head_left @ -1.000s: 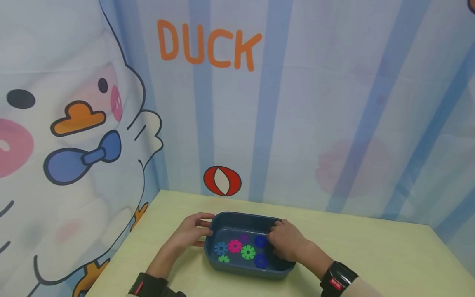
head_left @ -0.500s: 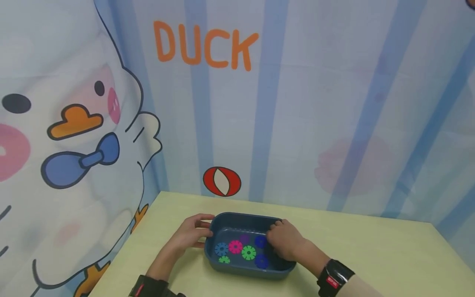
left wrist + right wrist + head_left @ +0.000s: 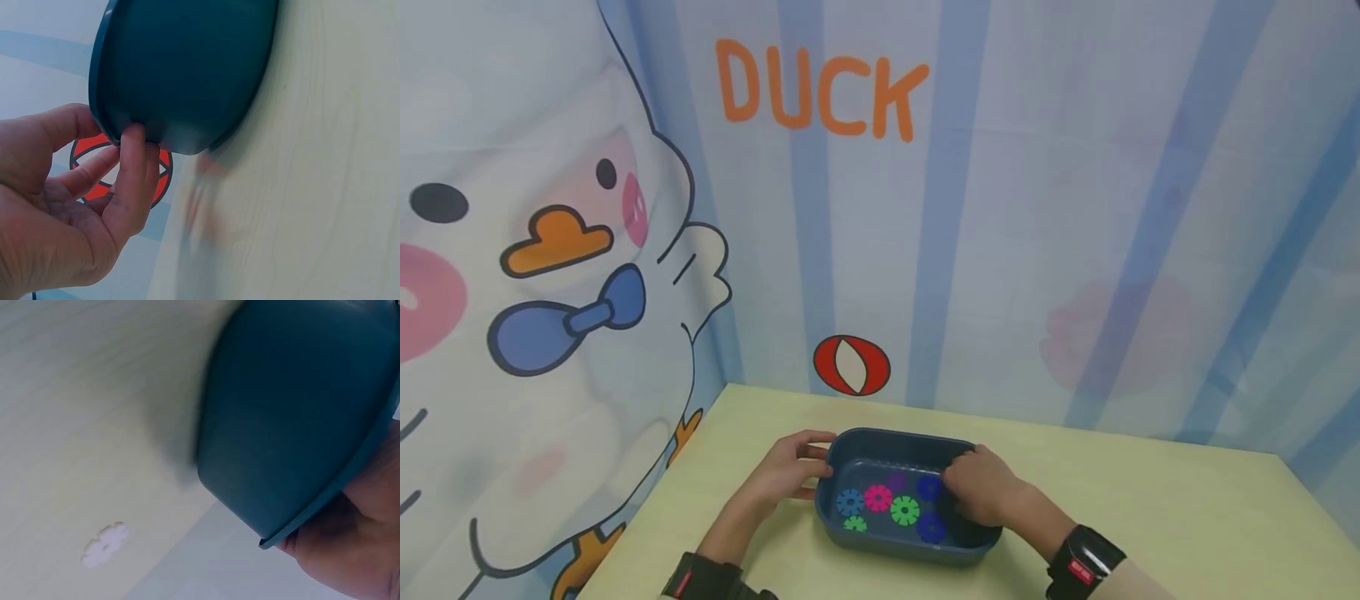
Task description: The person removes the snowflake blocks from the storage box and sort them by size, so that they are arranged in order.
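Note:
A dark blue-green plastic tub (image 3: 917, 546) stands on the table, holding several notched snowflake discs: pink (image 3: 877, 498), green (image 3: 905, 510), light blue (image 3: 850, 502), purple (image 3: 897, 482) and dark blue (image 3: 931, 528). My left hand (image 3: 782, 475) rests at the tub's left end, its spread fingers touching the rim and outer wall in the left wrist view. My right hand (image 3: 981, 487) reaches over the right end, fingers down inside the tub. Its fingertips are hidden, so I cannot tell whether it holds a disc.
One pale flower-shaped disc (image 3: 105, 545) lies on the table outside the tub, seen in the right wrist view. Behind the pale yellow table (image 3: 1112, 492) hangs a striped curtain (image 3: 1022, 250), with a duck print on the left side.
Both hands keep their places at the tub, and the discs lie as before. Only the head view shifts slightly.

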A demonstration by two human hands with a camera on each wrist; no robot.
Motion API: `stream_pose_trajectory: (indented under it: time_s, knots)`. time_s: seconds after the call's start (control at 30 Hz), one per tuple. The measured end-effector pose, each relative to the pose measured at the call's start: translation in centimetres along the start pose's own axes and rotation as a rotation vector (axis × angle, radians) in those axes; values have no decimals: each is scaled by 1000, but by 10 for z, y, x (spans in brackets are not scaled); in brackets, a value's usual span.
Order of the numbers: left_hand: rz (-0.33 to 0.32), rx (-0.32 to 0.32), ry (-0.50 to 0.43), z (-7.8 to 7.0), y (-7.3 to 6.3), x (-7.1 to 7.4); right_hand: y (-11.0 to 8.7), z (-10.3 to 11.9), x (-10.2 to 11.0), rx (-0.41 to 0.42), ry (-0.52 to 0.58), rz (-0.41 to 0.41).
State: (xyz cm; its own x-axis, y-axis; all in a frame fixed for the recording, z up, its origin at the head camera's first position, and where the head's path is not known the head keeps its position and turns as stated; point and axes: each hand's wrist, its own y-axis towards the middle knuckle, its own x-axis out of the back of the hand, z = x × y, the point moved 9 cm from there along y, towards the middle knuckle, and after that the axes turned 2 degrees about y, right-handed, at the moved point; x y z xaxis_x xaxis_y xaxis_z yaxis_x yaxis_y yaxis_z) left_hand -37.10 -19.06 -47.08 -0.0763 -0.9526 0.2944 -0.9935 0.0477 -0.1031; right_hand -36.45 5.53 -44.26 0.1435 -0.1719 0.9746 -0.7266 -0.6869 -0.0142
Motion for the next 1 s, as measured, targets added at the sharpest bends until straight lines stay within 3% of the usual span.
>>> stream_pose_trajectory:
  time_s: [0.3, 0.53, 1.0]
  knots:
    - [6, 3, 2, 0, 0, 0, 2, 2, -1, -18, -48, -38]
    - [3, 5, -4, 0, -1, 0, 4, 1, -1, -35, -59, -21]
    - [9, -2, 0, 2, 1, 0, -4, 0, 8, 88, 273, -91]
